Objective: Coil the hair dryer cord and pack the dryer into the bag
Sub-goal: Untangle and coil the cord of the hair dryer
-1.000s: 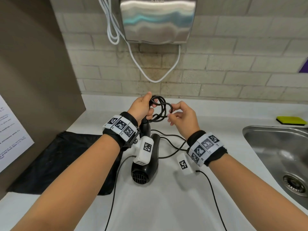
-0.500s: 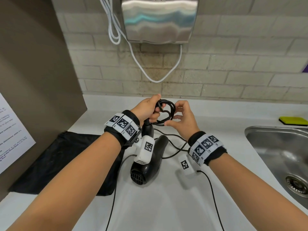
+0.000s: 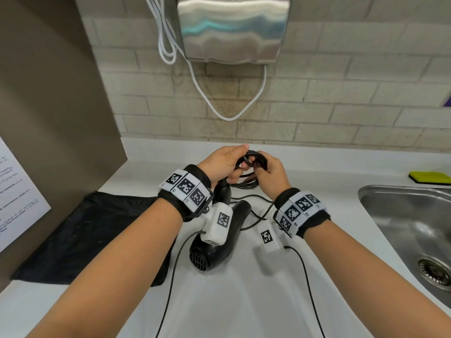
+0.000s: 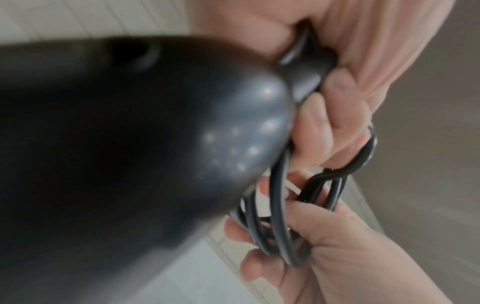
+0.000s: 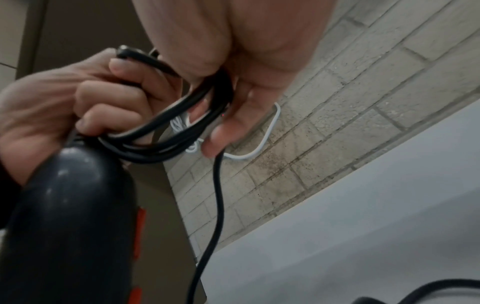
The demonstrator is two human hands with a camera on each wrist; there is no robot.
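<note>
Black rubber-coated cord (image 3: pixel 251 164) loops are pinched by left hand (image 3: pixel 223 164) and right hand (image 3: pixel 272 174) fingers (image 5: pixel 122 67); loosening could spring the coils below onto the black plastic hair dryer (image 3: pixel 214 242).

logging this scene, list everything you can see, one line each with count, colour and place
dryer: 1, black, on the counter between the forearms, grille toward the camera
cord: 1, black, several loops held by both hands above the dryer, the rest trailing loose on the counter
bag: 1, black, flat on the counter at left
counter: 1, white, across the foreground
sink: 1, steel, set into the counter at right
sponge: 1, yellow-green, behind the sink
hand dryer: 1, steel, on the brick wall
wall cable: 1, white, hanging below the hand dryer
paper: 1, white with print, far left
left hand: grips the loops
right hand: holds the loops' other side
</note>
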